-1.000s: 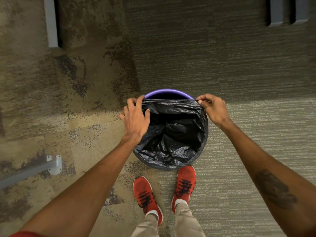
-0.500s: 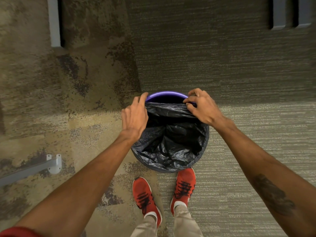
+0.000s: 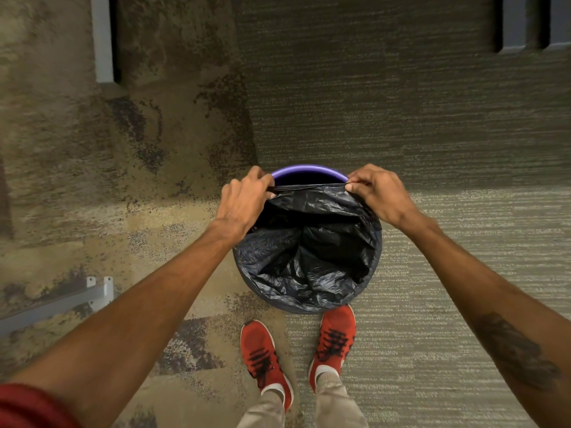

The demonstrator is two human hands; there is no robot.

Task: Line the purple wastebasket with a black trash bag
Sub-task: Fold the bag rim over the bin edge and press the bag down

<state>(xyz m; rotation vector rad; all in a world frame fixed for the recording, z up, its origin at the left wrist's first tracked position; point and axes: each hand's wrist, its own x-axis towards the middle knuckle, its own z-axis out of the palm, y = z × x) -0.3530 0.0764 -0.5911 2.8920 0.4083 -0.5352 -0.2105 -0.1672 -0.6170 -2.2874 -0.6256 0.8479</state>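
Head view: both hands' fingers (image 3: 355,187) seemingly pinch the trash bag (image 3: 309,251) hem across the wastebasket (image 3: 309,171).

Camera: one, worn on the head.
Direction: straight down onto the purple wastebasket (image 3: 309,173).
Nearness: at arm's length, red shoes (image 3: 335,338) just below it.

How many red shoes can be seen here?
2. The left shoe stands on the brown carpet; the right shoe on the grey carpet, its toe against the bag-covered wastebasket. None seems hidden.
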